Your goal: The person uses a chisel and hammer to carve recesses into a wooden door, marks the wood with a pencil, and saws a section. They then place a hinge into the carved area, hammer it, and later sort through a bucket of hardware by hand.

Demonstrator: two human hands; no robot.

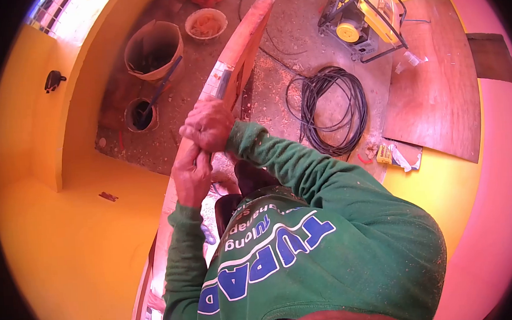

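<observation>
1. Timber (243, 39): runs lengthwise from the near left toward its far end, ahead of the person; what supports it cannot be seen.
2. Tool (223, 84): grey, at the timber's right edge, short of the far end; its long axis follows the timber's.
3. Right hand (209, 125): nearer to the tool, which projects directly ahead of it; grip clenched, apparently around the tool's hidden handle.
4. Left hand (192, 178): just behind the right, over the timber, fingers curled; what its grip holds cannot be told.
5. Cable (311, 108): coiled on the floor (296, 39), right of the timber.
</observation>
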